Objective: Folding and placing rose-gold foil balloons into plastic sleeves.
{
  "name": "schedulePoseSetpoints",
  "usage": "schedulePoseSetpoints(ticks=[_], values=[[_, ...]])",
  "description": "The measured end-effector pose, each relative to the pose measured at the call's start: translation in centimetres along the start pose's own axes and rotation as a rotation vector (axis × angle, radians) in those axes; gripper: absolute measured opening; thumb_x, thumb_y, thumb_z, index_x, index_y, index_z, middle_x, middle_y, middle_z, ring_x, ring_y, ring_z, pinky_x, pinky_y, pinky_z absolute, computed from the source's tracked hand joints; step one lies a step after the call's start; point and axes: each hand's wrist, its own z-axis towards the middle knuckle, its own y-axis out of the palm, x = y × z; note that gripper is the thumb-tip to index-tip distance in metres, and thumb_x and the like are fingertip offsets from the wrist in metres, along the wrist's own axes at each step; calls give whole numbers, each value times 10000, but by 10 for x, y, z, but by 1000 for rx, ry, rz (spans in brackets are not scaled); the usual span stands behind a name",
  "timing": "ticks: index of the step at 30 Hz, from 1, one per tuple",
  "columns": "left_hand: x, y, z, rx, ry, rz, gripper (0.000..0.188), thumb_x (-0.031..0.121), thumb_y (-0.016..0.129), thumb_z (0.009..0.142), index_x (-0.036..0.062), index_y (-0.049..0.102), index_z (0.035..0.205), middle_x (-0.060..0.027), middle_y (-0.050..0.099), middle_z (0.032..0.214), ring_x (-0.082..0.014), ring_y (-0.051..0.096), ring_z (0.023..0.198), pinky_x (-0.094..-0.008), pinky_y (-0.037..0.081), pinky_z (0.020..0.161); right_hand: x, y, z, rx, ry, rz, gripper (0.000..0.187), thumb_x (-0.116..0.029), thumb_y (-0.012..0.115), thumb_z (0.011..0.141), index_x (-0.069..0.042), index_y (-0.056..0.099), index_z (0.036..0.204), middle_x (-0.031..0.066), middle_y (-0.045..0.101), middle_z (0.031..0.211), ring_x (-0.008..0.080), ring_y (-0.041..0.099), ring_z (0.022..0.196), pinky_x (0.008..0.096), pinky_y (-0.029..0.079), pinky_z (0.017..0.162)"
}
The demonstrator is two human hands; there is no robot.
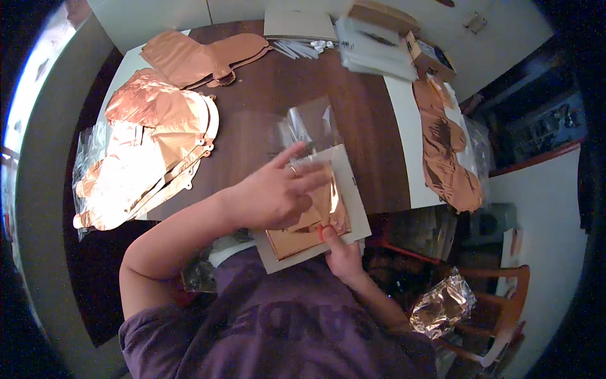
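Close to my body, a white card lies tilted at the table's front edge, a folded rose-gold foil balloon on top of it. My right hand grips the card's near right edge, its thumb with a red nail pressing on the foil. Over the card hovers my left hand, fingers stretched apart and slightly blurred; whether they touch the foil I cannot tell. Just beyond those fingertips, a clear plastic bag rests on the brown table, partly hidden by the hand and card.
Flat rose-gold foil balloons are piled at the left, more at the far left. White straws lie at the back. Plastic sleeves and a small box stand far right; foil hangs over the right edge. A wooden chair holds crumpled foil.
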Motion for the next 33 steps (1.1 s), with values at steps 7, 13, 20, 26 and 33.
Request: schedulePoseSetpoints(ticks=[7,13,20,26,33], values=[[0,12,-1,-49,-233,-161,608,355,705,746,81,552,1266,-150,403,1465,-406,336,1369,-595,195,1135,-8,12,-6,-95,33,-79,382,-117,606,947,-10,499,1298,65,588,1188,175,561,1077,321,458,949],[21,13,-8,115,-325,-12,590,360,643,806,48,523,1292,-141,430,1439,-403,342,1363,-547,242,1125,-5,30,-6,70,-38,-53,445,-232,634,940,2,493,1291,64,602,1142,149,565,1018,296,447,896],[47,41,-53,1206,-1090,-1160,671,7,565,881,6,220,1456,-179,340,1459,-250,332,1369,-378,322,1095,-11,34,-5,155,81,-81,415,-293,618,953,10,534,1225,64,603,1118,151,566,995,283,444,875],[69,47,-61,1214,-1167,-1323,817,-92,564,835,136,187,1523,-156,367,1456,-252,475,1242,-365,425,1021,-15,25,-11,91,198,-332,499,-420,504,986,18,537,1223,84,591,1158,205,557,1055,350,445,928],[70,26,-70,793,-1325,-1366,889,-100,601,805,119,148,1537,-136,363,1464,-225,477,1229,-323,424,1005,-1,-47,-20,-46,173,307,511,-377,510,971,-27,464,1341,138,562,1254,250,534,1161,387,436,984]])
